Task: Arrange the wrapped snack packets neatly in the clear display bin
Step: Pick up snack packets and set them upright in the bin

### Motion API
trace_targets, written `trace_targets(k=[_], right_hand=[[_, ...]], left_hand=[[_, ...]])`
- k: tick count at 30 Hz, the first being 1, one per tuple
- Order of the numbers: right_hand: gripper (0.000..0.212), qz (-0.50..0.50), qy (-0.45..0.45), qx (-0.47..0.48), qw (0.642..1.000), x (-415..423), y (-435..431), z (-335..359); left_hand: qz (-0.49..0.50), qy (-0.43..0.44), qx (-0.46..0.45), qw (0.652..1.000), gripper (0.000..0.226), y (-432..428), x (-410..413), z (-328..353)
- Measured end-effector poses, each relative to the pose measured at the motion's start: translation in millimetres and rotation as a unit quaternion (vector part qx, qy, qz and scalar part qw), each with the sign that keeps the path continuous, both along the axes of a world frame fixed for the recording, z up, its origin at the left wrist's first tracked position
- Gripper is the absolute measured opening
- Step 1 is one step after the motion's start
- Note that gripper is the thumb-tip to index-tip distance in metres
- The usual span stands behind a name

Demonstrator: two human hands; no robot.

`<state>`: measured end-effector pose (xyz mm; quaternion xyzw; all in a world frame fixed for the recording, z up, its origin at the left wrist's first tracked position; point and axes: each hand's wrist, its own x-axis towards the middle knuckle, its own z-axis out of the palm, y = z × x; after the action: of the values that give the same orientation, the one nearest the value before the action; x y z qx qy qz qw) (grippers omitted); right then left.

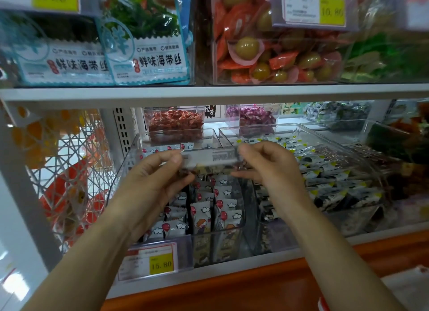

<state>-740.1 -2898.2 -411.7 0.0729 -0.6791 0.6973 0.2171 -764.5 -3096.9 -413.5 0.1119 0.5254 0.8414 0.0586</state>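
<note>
A clear display bin (123, 171) stands on the lower shelf, filled with white wrapped snack packets (224, 208) printed with clouds and red balloons, standing in rows. My left hand (155, 178) and my right hand (264, 167) hold one packet (210, 160) between them above the bin, each pinching one end. The held packet is blurred and shows a barcode-like print.
A second clear bin (306, 131) of black-and-white packets sits to the right. A price tag reading 15.80 (149, 262) hangs on the bin's front. A white wire rack (69, 171) stands at the left. The upper shelf (209, 92) carries seaweed packs and bins.
</note>
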Motion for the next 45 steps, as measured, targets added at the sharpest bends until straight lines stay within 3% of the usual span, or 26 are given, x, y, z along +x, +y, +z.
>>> trace_targets(k=[3,6,8,11,17,20,24,31,39,45], right_hand=[[0.003,-0.011,0.005,0.026,1.0,0.8,-3.7,0.2],[0.014,0.0,0.01,0.045,0.999,0.8,-4.1,0.5],[0.014,0.008,0.015,0.084,0.996,3.3,-4.0,1.4],[0.012,0.019,0.009,0.067,0.998,6.1,-4.3,2.9],[0.02,-0.104,0.05,0.146,0.982,2.9,-4.6,3.3],[0.024,-0.115,0.061,0.176,0.976,3.1,-4.1,2.2],[0.018,-0.093,0.062,0.204,0.972,5.3,-6.5,3.6],[0.02,-0.031,0.05,0.219,0.974,5.8,-6.3,4.2],[0.018,-0.042,0.043,0.204,0.977,3.3,-8.7,1.4],[0.02,0.052,-0.025,0.156,0.986,5.4,2.9,11.7]], left_hand=[[0.009,0.012,-0.013,1.0,0.03,1.9,1.7,0.7],[0.027,0.034,-0.031,0.999,0.037,3.2,3.7,1.9],[0.028,0.057,-0.052,0.997,0.04,4.1,5.8,3.0],[0.035,0.089,-0.093,0.991,0.042,3.6,8.3,4.2],[0.039,0.163,-0.221,0.961,0.04,5.7,16.3,7.5],[0.046,0.147,-0.268,0.951,0.03,8.1,19.1,8.9],[0.068,0.119,-0.303,0.943,0.009,9.6,20.4,11.2],[0.041,0.061,-0.279,0.957,0.013,-3.0,13.1,16.8],[0.028,0.099,-0.301,0.948,0.025,-4.6,13.7,16.6],[0.041,0.136,-0.36,0.922,0.021,-6.7,14.9,17.7]])
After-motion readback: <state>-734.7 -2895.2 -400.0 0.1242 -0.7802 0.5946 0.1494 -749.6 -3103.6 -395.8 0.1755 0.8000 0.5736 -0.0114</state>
